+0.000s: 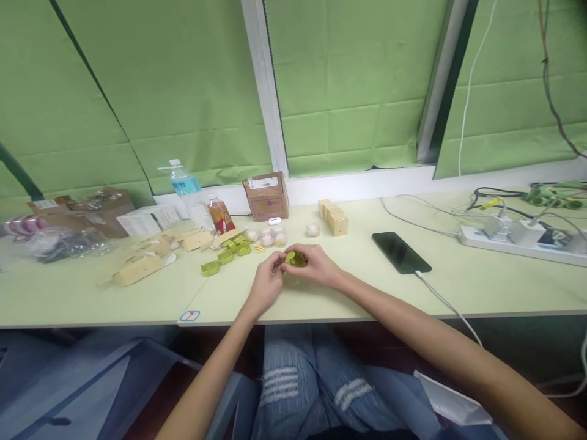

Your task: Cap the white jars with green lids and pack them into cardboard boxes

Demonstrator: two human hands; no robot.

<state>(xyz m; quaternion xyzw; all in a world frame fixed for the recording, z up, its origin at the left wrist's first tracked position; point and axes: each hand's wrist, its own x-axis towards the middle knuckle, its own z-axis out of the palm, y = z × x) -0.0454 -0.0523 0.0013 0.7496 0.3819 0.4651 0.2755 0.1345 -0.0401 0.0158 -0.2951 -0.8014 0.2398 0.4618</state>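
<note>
1 camera on the person's head is looking forward and down from close above the lap (296, 360), facing the table (339, 299) and green blinds (353, 79), keeping the left hand (266, 281) and right hand (320, 267) near mid-view.

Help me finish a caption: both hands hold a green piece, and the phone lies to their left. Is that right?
Wrong side: the left hand and right hand do hold a green piece, but the head view shows the phone to their right, not left.
</note>
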